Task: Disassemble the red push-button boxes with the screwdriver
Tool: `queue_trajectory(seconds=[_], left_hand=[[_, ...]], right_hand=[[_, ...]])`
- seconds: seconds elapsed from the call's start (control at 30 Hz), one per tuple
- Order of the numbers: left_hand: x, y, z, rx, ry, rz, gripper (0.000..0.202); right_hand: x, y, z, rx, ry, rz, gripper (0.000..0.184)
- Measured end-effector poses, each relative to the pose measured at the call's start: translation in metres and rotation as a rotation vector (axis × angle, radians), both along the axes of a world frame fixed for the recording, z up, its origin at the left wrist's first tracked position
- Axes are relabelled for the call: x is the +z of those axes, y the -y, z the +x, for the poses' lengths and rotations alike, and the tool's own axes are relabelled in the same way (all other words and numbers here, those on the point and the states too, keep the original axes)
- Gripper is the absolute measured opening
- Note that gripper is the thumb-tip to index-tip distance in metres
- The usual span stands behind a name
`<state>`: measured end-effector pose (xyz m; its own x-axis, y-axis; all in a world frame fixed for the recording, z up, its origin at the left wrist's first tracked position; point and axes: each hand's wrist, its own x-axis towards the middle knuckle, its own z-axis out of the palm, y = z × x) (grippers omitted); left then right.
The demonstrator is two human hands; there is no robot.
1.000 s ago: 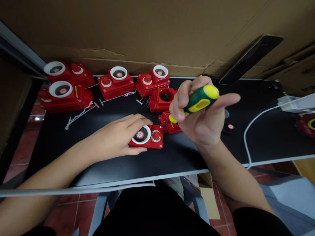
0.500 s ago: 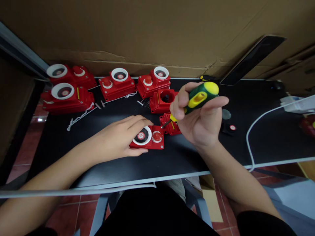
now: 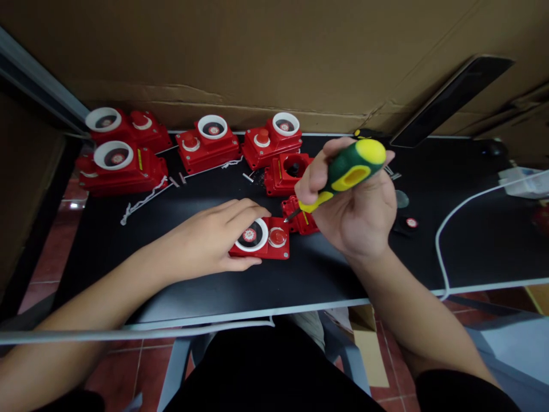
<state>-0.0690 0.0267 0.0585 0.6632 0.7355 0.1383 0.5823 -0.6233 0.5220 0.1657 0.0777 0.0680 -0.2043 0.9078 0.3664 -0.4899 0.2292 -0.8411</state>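
Observation:
My left hand [image 3: 218, 237] grips the left end of a red alarm unit [image 3: 278, 252], its fingers behind it and the thumb along its near side. The unit lies on the black table, with a white ring around a dark round face and a red dome with a clear rim. A green and yellow screwdriver [image 3: 349, 174] is in my right hand [image 3: 360, 212], its handle tilted up to the right. Its tip meets or nearly meets the unit's far right corner. Touching or just behind that corner is an opened red housing part [image 3: 304, 220], partly hidden by my right hand.
Several finished-looking red units [image 3: 210, 146] line the back of the black table [image 3: 240, 294]. An open red housing [image 3: 281, 177] sits behind my hands. To the right lie a clear disc [image 3: 401, 199], a small black part [image 3: 406, 224] and a white cable [image 3: 444, 240]. Cardboard [image 3: 274, 57] walls the back.
The screwdriver's handle has turned in my right hand, and its tip stays at the unit's corner. My left hand keeps its hold. The whole view has shifted slightly.

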Motion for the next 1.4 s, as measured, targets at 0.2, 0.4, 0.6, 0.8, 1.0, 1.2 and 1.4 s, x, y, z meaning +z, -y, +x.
queue_trajectory(seconds=[0.2, 0.4, 0.6, 0.8, 1.0, 1.2, 1.4], left_hand=[[0.0, 0.0, 0.0, -0.002, 0.0, 0.001, 0.06], [0.002, 0.0, 0.0, -0.005, -0.032, 0.009, 0.06], [0.003, 0.0, -0.001, -0.007, -0.036, 0.004, 0.062], [0.006, 0.0, -0.001, -0.031, -0.067, 0.001, 0.063], [0.007, -0.001, -0.001, -0.044, -0.012, 0.014, 0.064], [0.007, 0.001, 0.004, 0.026, 0.221, 0.069, 0.031], [-0.003, 0.004, 0.017, 0.035, 0.424, 0.244, 0.006]], right_hand=[[0.014, 0.002, -0.002, -0.007, -0.073, -0.055, 0.029], [0.032, 0.004, 0.01, -0.036, -0.033, -0.113, 0.044], [0.032, 0.009, 0.016, -0.076, 0.049, -0.053, 0.04], [0.029, -0.005, 0.019, -0.129, -0.043, -0.021, 0.038], [0.025, -0.021, 0.031, -0.136, -0.075, 0.013, 0.047], [0.023, -0.013, 0.02, -0.068, -0.187, -0.013, 0.045], [0.025, 0.004, 0.011, -0.049, -0.127, -0.017, 0.05]])
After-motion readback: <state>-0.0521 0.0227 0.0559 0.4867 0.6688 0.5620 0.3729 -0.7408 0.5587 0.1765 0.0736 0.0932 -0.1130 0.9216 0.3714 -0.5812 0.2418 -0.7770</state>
